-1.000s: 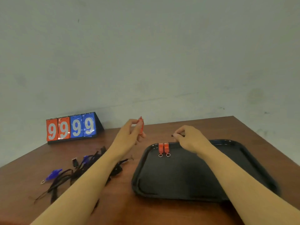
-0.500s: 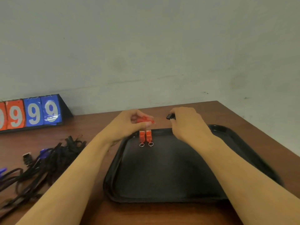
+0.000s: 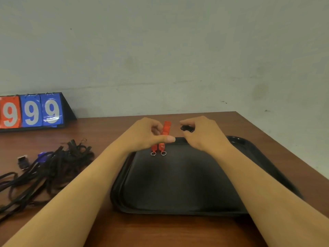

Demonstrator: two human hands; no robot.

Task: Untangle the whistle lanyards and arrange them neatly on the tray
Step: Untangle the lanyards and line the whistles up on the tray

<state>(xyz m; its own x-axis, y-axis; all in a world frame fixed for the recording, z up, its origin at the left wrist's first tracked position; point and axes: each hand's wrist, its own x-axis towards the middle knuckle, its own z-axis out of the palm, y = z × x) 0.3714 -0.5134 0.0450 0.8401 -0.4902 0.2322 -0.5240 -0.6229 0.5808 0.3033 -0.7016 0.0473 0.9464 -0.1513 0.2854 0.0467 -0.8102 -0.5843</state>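
Left hand (image 3: 147, 134) pinched an orange whistle (image 3: 166, 128), long axis upright, right over the two orange whistles (image 3: 158, 148) lying at the black tray's (image 3: 258, 157) far rim. Right hand (image 3: 201, 133), just beside, curled round a small black clip (image 3: 186, 128). Tangled lanyards (image 3: 48, 168) sat left of the tray.

An orange whistle (image 3: 166, 128) stands nearly upright above the far rim of the black tray (image 3: 178, 184) — two more orange whistles (image 3: 158, 148), each with a small metal ring, lie side by side just inside that rim. Left of the tray, tangled black lanyards (image 3: 44, 172) sprawl with a blue whistle (image 3: 43, 155) among them.
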